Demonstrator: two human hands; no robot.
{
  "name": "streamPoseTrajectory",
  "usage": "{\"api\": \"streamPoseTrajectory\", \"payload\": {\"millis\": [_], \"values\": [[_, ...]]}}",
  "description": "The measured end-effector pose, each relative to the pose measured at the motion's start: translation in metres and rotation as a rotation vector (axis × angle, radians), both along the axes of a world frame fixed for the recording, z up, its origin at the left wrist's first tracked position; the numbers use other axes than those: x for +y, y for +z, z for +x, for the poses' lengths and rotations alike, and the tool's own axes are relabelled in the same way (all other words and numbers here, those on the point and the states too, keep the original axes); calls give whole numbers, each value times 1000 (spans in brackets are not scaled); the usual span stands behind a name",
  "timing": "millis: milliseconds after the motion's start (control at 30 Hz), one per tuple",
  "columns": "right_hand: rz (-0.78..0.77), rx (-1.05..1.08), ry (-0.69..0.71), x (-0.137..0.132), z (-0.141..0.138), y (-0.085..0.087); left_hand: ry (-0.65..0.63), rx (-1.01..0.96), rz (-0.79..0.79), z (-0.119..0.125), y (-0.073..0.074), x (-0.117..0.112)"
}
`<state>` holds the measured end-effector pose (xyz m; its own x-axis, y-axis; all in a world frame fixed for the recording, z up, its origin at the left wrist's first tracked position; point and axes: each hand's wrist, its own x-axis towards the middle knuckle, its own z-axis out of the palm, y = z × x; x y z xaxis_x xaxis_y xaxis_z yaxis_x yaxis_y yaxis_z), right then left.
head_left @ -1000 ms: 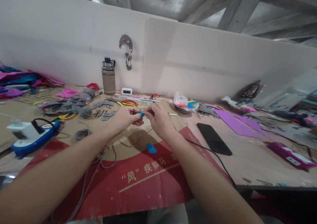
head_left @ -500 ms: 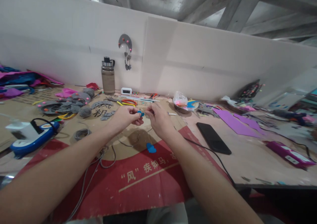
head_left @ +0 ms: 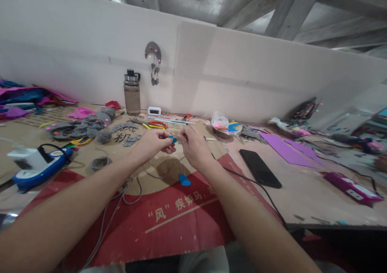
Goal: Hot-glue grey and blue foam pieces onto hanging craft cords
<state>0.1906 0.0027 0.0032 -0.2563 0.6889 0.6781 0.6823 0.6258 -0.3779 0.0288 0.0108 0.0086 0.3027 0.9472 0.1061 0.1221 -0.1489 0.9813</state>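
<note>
Between the thumb and fingers of my left hand (head_left: pixel 159 141) is a small blue felt piece (head_left: pixel 172 139), held above the cardboard. My right hand (head_left: pixel 192 142) is pinched closed right beside it; whatever lies in its fingertips is too small to make out. Below the hands, more blue felt pieces (head_left: pixel 184 180) lie on the red part of the cardboard sheet (head_left: pixel 181 228). Thin grey cord (head_left: pixel 131 196) runs loosely over the sheet, left of the felt pieces.
Left are a blue power strip (head_left: pixel 42 170), grey felt with yarn (head_left: pixel 81 126) and a bottle (head_left: pixel 132 96). Scissors (head_left: pixel 157 124) lie beyond the hands. Right are a black phone (head_left: pixel 260 168), purple felt (head_left: pixel 287 150), a bowl (head_left: pixel 225 130) and a magenta power strip (head_left: pixel 352 188). A black cable crosses nearby.
Both hands stay almost in place, with the blue felt piece turned slightly in the left fingers. The things on the table have not visibly moved.
</note>
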Motion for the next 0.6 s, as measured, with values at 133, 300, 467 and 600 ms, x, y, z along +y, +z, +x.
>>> {"api": "streamPoseTrajectory", "payload": {"millis": [133, 300, 467, 600], "values": [[7, 9, 8, 0, 0, -1, 11, -2, -6, 1, 1, -1], [21, 20, 16, 1, 0, -2, 12, -17, -4, 1, 3, -3], [18, 33, 28, 2, 1, -2, 20, -40, -13, 0, 3, -2], [7, 57, 59, 4, 3, -2, -8, -28, -13, -2, 1, -1]]}}
